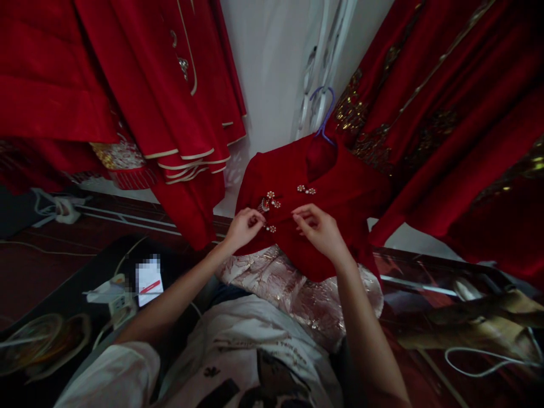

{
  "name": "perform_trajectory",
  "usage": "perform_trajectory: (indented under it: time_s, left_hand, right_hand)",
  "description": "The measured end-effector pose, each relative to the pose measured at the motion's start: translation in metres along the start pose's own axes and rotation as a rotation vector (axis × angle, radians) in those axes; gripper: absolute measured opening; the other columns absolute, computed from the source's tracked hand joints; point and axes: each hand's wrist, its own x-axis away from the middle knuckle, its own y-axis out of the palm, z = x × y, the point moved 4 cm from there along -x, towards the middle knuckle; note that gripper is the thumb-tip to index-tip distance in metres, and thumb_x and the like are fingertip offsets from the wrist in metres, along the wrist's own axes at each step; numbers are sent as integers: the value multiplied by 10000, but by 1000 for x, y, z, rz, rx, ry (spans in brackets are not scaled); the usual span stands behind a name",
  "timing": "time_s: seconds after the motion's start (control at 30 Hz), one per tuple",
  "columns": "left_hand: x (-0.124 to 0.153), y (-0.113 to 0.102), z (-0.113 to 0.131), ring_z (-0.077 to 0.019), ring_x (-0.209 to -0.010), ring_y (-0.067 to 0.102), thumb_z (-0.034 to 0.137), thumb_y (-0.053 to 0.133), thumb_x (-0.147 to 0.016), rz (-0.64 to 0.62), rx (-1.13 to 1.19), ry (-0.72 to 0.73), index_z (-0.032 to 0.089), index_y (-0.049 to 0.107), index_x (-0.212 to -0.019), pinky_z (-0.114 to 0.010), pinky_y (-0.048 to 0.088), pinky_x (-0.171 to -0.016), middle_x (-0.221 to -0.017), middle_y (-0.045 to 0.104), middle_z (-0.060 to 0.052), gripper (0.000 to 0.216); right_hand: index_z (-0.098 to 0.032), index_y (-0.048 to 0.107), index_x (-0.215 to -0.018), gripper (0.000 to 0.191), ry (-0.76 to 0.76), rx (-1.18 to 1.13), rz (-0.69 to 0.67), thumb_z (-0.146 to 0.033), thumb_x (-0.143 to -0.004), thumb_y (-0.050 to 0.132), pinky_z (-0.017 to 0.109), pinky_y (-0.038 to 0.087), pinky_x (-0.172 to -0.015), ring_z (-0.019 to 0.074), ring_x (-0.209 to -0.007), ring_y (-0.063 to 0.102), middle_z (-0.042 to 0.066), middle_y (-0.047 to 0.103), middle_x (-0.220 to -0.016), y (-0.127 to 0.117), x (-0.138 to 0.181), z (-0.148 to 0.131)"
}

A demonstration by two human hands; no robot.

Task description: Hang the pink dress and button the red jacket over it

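Note:
A red garment (361,198) with flower-shaped beaded ornaments (271,195) lies in front of me, its upper part on a purple hanger (326,116). My left hand (244,231) is at the garment's left side, thumb and fingers pinched together beside a small flower ornament (271,229); it seems to grip the red cloth there. Above the middle of the cloth, my right hand (321,232) has its thumb and fingertips drawn together. Anything between them is too small to make out. Another pair of flower ornaments (306,190) sits near the collar.
Pale shiny brocade fabric (289,283) covers my lap. Red garments (170,102) hang at left, and red cloth with gold decoration (425,113) hangs at right. On the dark surface to the left are a phone (148,286), a white power strip (119,303) and a clear round container (38,343).

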Motion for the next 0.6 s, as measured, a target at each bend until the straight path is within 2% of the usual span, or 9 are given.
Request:
perform_trajectory:
  time_s: [0.07, 0.13, 0.17, 0.3, 0.47, 0.6]
  left_hand:
    - [13, 20, 4, -155, -803, 576, 240, 624, -802, -114, -55, 15, 194, 623, -897, -275, 472, -736, -876, 617, -23, 106]
    - [22, 31, 4, -169, -847, 569, 236, 616, -813, -96, -89, -20, 201, 598, -972, -294, 473, -764, -892, 601, -23, 163]
    - [24, 33, 4, -174, -869, 564, 230, 598, -830, -76, -103, -34, 205, 589, -986, -304, 471, -786, -897, 594, -23, 158]
    - [17, 31, 2, -179, -916, 550, 235, 558, -876, -51, -130, -26, 207, 593, -939, -327, 460, -854, -932, 571, -31, 77]
    - [2, 26, 4, -174, -948, 558, 244, 560, -882, -39, -91, -1, 210, 598, -956, -321, 470, -864, -972, 570, -42, 90]
    - [-9, 25, 14, -182, -997, 561, 229, 578, -870, 33, -66, -4, 205, 593, -942, -337, 459, -899, -1012, 586, -49, 77]
  right_hand:
    - [-206, 651, -950, 157, 47, 41, -240, -299, -836, 596, 260, 531, -608, 142, -666, 655, 24, 694, -792, 20, 1, 17]
    - [-214, 667, -967, 163, 66, 65, -407, -268, -824, 610, 270, 531, -650, 154, -713, 670, 27, 711, -812, 35, 3, 31]
    - [-216, 670, -985, 178, 75, 70, -445, -265, -825, 611, 275, 530, -661, 158, -726, 673, 32, 716, -831, 40, 4, 37]
    - [-219, 658, -1048, 223, 116, 57, -450, -285, -846, 590, 280, 524, -656, 159, -716, 673, 39, 718, -855, 47, -1, 50]
    - [-220, 650, -1037, 201, 103, -41, -446, -278, -856, 584, 296, 528, -742, 161, -798, 677, 28, 708, -855, 45, -9, 43]
    - [-231, 611, -1092, 232, 87, -188, -401, -293, -874, 561, 296, 540, -771, 153, -896, 663, 41, 689, -1009, 46, -13, 39]
